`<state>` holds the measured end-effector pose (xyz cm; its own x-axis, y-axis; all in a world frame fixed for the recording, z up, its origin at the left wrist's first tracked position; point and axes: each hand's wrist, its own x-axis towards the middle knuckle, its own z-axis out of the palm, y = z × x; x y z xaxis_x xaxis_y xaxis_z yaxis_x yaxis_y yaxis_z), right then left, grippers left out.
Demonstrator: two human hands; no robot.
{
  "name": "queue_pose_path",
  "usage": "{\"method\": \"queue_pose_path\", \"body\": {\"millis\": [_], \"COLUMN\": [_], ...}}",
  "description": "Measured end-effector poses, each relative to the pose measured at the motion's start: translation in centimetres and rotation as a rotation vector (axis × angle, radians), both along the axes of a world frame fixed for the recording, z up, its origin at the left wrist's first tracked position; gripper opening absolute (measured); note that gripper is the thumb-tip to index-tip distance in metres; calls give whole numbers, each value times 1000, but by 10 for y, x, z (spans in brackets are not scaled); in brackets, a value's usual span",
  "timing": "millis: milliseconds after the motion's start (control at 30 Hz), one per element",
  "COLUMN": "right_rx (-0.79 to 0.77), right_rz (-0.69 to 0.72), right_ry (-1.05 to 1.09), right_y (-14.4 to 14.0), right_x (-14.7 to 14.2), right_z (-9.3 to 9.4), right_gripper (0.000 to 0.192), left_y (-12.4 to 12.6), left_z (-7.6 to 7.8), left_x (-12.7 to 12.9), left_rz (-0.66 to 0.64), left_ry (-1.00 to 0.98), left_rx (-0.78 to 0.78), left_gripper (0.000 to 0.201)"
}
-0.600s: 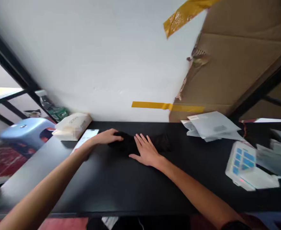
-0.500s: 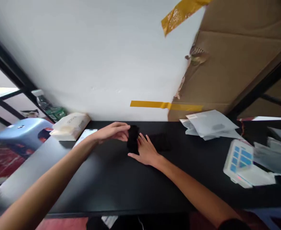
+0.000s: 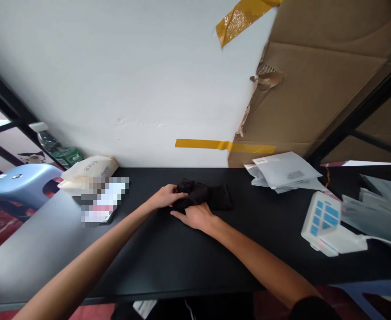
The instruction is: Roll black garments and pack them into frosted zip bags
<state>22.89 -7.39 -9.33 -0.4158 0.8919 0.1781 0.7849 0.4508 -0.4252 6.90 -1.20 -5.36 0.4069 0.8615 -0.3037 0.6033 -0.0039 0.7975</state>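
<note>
A piece of soft black cloth (image 3: 220, 198) lies on the black table, bunched at its left end and flat at its right. My left hand (image 3: 166, 195) is closed on the bunched left end, thumb over the top and fingers curled beneath. Tucked under the fold of cloth is my right hand (image 3: 197, 217), its back facing up. Its thumb stretches out to the left, apart from the hand, while the other fingertips are covered by the fabric. What kind of garment or cloth this is, I cannot make out.
Left of my hands lie a phone (image 3: 106, 202), partly pixelated, and a tissue pack (image 3: 88, 173), with a green-labelled bottle (image 3: 62, 149) behind. A blue stool (image 3: 25, 178) stands beyond the table (image 3: 142, 266). On the right are plastic packets (image 3: 287, 171) and a white device with blue keys (image 3: 324, 222).
My left hand has come down onto the cloth and folded its left part over my right fingers. The view has shifted slightly to the right.
</note>
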Motion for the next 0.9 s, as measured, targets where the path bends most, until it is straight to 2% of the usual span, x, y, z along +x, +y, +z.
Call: {"method": "queue_pose_path", "body": {"millis": [67, 133, 267, 400, 467, 567, 633, 700, 767, 833, 900], "right_rx": [49, 103, 137, 113, 92, 83, 101, 130, 156, 164, 149], "right_rz": [30, 45, -6, -24, -12, -4, -14, -17, 1, 23, 32], "right_ry": [-32, -80, -151, -144, -131, -103, -77, -49, -17, 18, 47], "right_y": [1, 1, -5, -9, -8, -3, -1, 0, 0, 0, 0], "right_x": [6, 17, 43, 52, 49, 44, 42, 43, 44, 44, 44], "right_z": [4, 7, 5, -2, -4, -9, -11, -13, -14, -13, -13], "right_gripper": [62, 72, 81, 77, 78, 81, 81, 78, 72, 67, 69], "left_y": [3, 9, 27, 42, 41, 27, 12, -4, -15, -22, -25], "left_z": [-1, -1, 7, 23, 35, 55, 67, 71, 64, 47, 24], "left_x": [-4, -13, -36, -45, -37, -9, 15, 36, 48, 52, 49], "left_rz": [17, 27, 93, 135, 138, 134, 73, -54, -260, -411, -453], "left_ry": [-53, -11, 258, 480, 573, 711, 835, 761, 560, 348, 217], "left_rx": [-40, 14, 237, 328, 356, 430, 569, 734, 781, 755, 761], "left_gripper": [49, 47, 44, 34, 34, 36, 34, 30, 31, 35, 40]}}
